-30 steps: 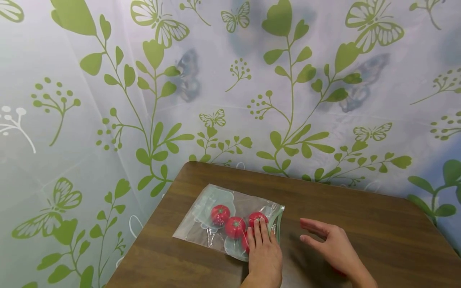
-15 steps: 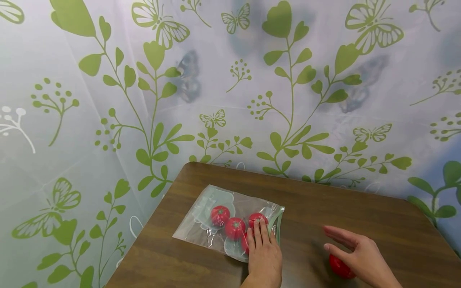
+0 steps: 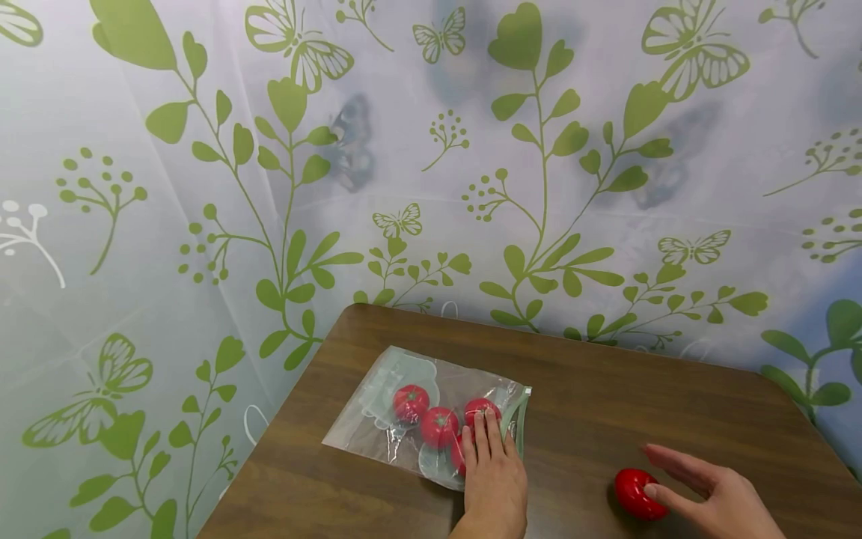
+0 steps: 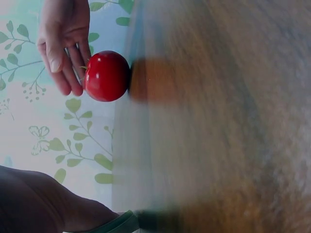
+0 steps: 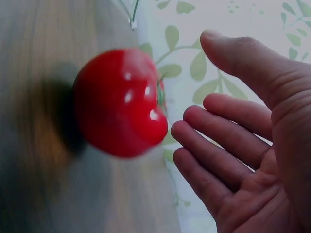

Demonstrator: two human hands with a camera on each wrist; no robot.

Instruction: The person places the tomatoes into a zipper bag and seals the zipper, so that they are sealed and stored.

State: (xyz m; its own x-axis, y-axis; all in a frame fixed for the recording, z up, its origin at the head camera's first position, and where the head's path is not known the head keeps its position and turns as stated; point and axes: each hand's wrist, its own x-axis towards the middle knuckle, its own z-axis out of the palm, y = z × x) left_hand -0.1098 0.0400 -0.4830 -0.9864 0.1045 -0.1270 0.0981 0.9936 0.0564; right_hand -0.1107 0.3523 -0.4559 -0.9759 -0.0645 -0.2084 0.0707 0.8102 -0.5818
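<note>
My left hand [image 3: 496, 479] lies flat on a clear zip bag [image 3: 367, 433], its straight fingers pressing near the green zip end. Several red tomatoes [image 3: 440, 427] are inside the bag, one partly covered by those fingers. To the right, a loose shiny red tomato [image 3: 633, 494] sits on the table. My right hand [image 3: 723, 500] hovers just beside it, thumb and fingers spread and relaxed. In the right wrist view a gap shows between the fingers and the tomato [image 5: 119, 104], whose green stem faces the palm. The left wrist view shows the green zip strip [image 4: 119, 223] beneath my left hand [image 4: 43, 201].
The brown wooden table [image 3: 572, 389] has rounded back corners. Behind and to the left hangs a pale curtain [image 3: 404, 97] printed with green leaves and butterflies, close to the table's edges. A white slider [image 3: 527, 390] sits at the bag's far right corner.
My right hand has moved right and toward me, away from the bag, to the loose tomato, which has come into fuller view. The left hand and the bag stay put.
</note>
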